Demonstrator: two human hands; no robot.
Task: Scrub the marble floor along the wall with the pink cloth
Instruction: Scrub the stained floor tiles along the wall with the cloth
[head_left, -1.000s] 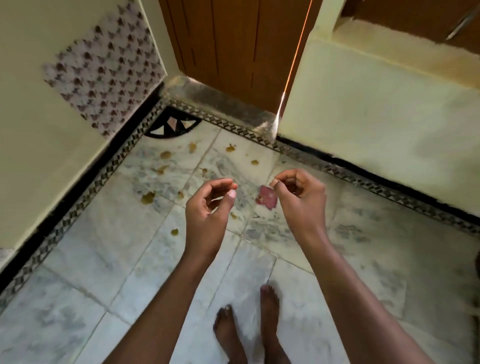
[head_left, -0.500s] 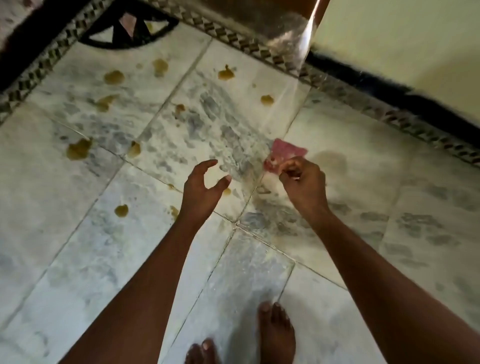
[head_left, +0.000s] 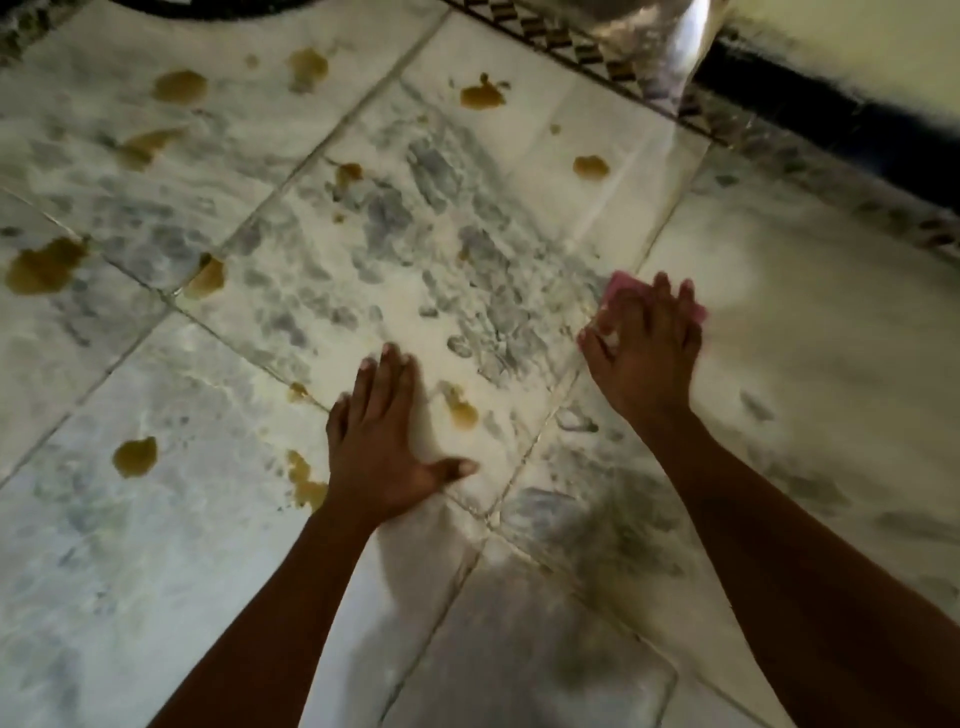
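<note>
The pink cloth (head_left: 618, 288) lies flat on the marble floor (head_left: 519, 218), mostly covered by my right hand (head_left: 641, 353), which presses on it with straight fingers. Only pink edges show at the fingertips and to the right. My left hand (head_left: 387, 447) rests flat on the floor with fingers straight and thumb spread, a little left of and nearer than the right hand. Several yellow-brown stains (head_left: 483, 93) dot the tiles; one stain (head_left: 460, 408) sits between my hands.
A patterned tile border (head_left: 587, 49) and a black skirting (head_left: 810, 88) run along the cream wall (head_left: 857, 31) at the top right. Tile joints cross the floor diagonally.
The view has dropped much closer to the floor. My right hand went from pinching the cloth to pressing it flat. My left hand came down onto the tile. My feet left the view.
</note>
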